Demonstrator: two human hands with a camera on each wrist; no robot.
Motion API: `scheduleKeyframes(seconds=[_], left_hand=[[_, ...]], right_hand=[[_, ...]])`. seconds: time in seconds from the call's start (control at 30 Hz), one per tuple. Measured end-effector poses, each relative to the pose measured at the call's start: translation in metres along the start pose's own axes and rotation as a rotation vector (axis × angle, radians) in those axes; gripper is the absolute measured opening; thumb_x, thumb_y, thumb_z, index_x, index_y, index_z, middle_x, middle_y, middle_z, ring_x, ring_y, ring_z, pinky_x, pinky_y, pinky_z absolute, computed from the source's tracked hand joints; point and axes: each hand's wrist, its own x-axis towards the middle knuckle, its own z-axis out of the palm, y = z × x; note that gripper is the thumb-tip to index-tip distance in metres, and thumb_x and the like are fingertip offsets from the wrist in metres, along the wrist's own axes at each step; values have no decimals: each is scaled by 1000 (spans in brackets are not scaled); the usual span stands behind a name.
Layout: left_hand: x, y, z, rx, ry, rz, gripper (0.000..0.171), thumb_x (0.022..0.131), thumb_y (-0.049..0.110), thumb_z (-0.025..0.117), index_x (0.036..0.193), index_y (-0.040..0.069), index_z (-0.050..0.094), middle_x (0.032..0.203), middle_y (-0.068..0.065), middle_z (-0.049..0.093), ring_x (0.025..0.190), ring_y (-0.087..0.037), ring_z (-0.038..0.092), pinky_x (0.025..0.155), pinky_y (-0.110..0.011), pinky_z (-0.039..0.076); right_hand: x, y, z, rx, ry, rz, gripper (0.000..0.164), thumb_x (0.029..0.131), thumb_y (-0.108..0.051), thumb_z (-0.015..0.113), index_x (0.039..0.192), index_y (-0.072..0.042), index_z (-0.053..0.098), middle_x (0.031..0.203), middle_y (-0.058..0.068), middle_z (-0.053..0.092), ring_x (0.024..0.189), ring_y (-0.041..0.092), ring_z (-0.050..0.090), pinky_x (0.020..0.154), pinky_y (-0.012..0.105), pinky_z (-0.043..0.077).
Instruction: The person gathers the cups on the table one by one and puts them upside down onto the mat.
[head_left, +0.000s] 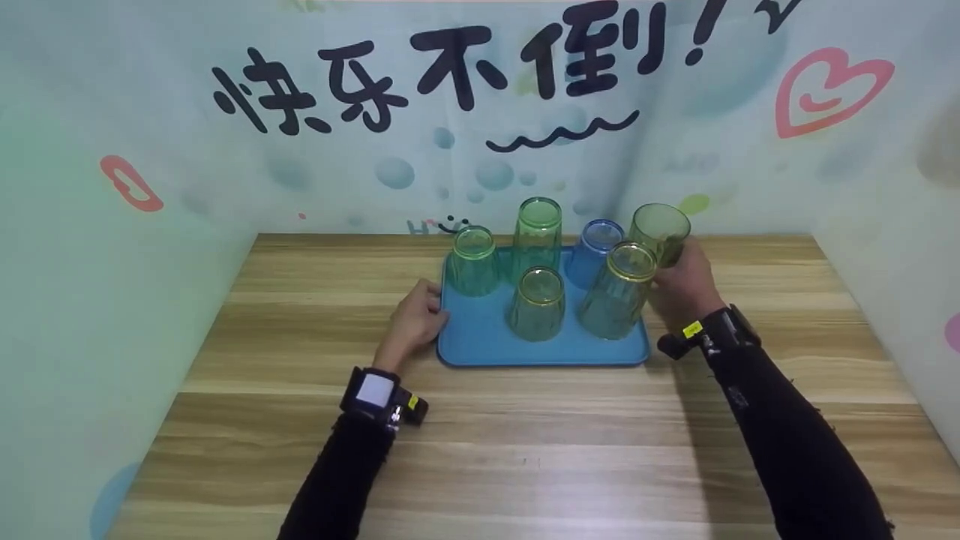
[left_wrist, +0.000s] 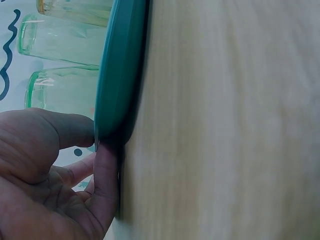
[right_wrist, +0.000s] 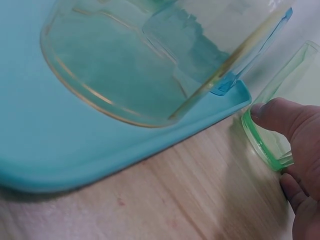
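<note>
A blue tray (head_left: 480, 346) lies on the table, its left rim pinched by my left hand (head_left: 418, 315). In the left wrist view the thumb (left_wrist: 75, 131) presses the rim from above and a finger lies under it. My right hand (head_left: 686, 285) grips a pale green glass (head_left: 658, 220) low down, just beyond the tray's back right corner, wide end up. On the tray stand several upturned glasses: a tall yellowish one (head_left: 616, 300) nearest the right hand, a short yellowish one (head_left: 537, 311), a blue one (head_left: 595, 259), a tall green one (head_left: 538, 236) and a shorter green one (head_left: 474, 264).
The wood-grain table (head_left: 525, 450) stretches out on both sides of the tray and in front of it. A printed backdrop (head_left: 337, 180) with dark lettering rises behind the table's back edge, close behind the glasses, and along both sides.
</note>
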Motion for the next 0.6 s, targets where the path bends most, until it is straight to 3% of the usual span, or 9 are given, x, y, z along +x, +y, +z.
scheduleKeyframes(seconds=[0.17, 0.3, 0.6], left_hand=[[0, 0, 0, 18, 12, 27, 37, 96, 4, 59, 132, -2, 49, 110, -17, 66, 104, -30, 58, 91, -43, 47], [-1, -1, 1, 31, 27, 60, 38, 93, 3, 58, 130, -3, 50, 102, -16, 69, 101, -30, 56, 86, -42, 47], [0, -2, 0, 25, 8, 24, 40, 95, 5, 58, 133, -2, 48, 108, -18, 66, 103, -30, 56, 87, -42, 48]], right_hand=[[0, 1, -2, -10, -17, 0, 68, 89, -20, 80, 139, 3, 40, 128, 22, 51, 121, 37, 47, 107, 52, 36], [-1, 1, -3, 28, -37, 22, 75, 89, -26, 80, 145, -2, 36, 133, 19, 49, 125, 34, 45, 109, 52, 33], [-2, 2, 0, 38, -11, -9, 56, 87, -31, 82, 125, -4, 50, 112, 16, 57, 104, 29, 52, 94, 44, 42]])
